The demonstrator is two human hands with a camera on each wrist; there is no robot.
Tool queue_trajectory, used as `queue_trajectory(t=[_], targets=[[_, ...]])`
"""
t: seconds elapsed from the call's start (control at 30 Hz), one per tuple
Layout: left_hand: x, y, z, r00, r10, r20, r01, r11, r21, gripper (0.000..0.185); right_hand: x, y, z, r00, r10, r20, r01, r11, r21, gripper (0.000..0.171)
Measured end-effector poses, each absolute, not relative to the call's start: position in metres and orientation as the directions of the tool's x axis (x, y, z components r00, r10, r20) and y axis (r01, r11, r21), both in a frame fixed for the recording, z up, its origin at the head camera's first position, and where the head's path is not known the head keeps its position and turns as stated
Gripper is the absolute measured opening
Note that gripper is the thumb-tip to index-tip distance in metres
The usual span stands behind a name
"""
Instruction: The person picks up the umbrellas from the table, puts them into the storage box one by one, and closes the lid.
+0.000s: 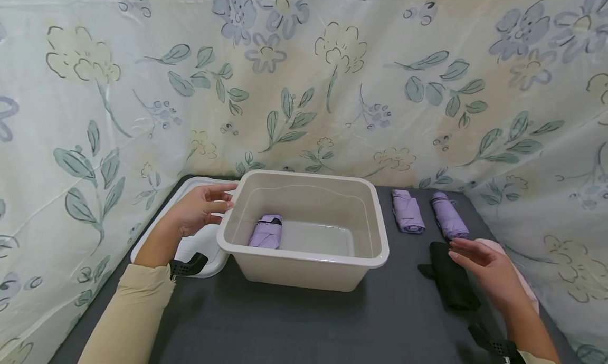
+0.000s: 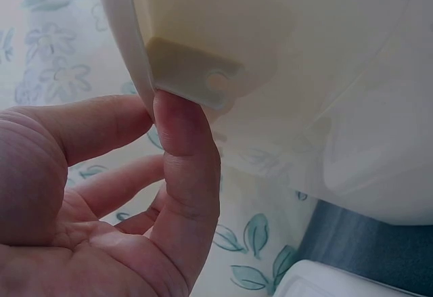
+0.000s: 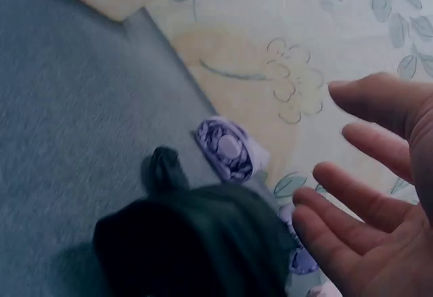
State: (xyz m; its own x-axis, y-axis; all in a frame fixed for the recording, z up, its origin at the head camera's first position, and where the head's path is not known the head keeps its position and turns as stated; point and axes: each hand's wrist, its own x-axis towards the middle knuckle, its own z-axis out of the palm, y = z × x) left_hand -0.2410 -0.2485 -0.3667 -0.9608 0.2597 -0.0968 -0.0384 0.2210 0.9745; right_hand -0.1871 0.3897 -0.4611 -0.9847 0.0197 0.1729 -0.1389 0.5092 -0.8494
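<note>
Fingers of the open, empty right hand [image 1: 491, 269] hover just right of the black folded umbrella [image 1: 451, 279], lying near-to-far.

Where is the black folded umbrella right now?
In the head view, the black folded umbrella lies on the dark grey table, right of the beige plastic tub, just under the open right hand.

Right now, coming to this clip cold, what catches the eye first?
The cream plastic bin in the middle of the dark table, with one folded lilac umbrella inside. The left hand touches its left rim. The open right hand hovers over a black folded umbrella; two more lilac ones lie behind.
</note>
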Motion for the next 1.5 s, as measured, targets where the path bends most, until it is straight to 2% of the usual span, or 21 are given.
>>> queue_trajectory(t=[0.17, 0.33, 0.77, 1.07, 1.5], targets=[[-0.239, -0.248, -0.368, -0.961, 0.263, -0.088, -0.028, 0.224, 0.974, 0.065, -0.186, 0.392, -0.472, -0.990, 0.081, 0.113, -0.037, 0.630, -0.775, 0.065], [-0.237, -0.249, -0.369, -0.962, 0.258, -0.086, -0.026, 0.226, 0.974, 0.064, -0.185, 0.396, -0.479, -0.997, 0.076, 0.004, 0.050, 0.697, -0.716, 0.074], [-0.237, -0.250, -0.369, -0.963, 0.255, -0.090, -0.034, 0.215, 0.976, 0.064, -0.186, 0.405, -0.474, -0.982, -0.019, -0.187, 0.124, 0.682, -0.721, 0.076], [-0.240, -0.251, -0.369, -0.959, 0.264, -0.099, -0.040, 0.219, 0.975, 0.065, -0.191, 0.409, -0.473, -0.978, -0.055, -0.202, 0.105, 0.708, -0.698, 0.074], [-0.237, -0.250, -0.371, -0.959, 0.271, -0.086, -0.025, 0.222, 0.975, 0.066, -0.194, 0.404, -0.471, -0.981, -0.018, -0.195, 0.109, 0.777, -0.620, 0.076]])
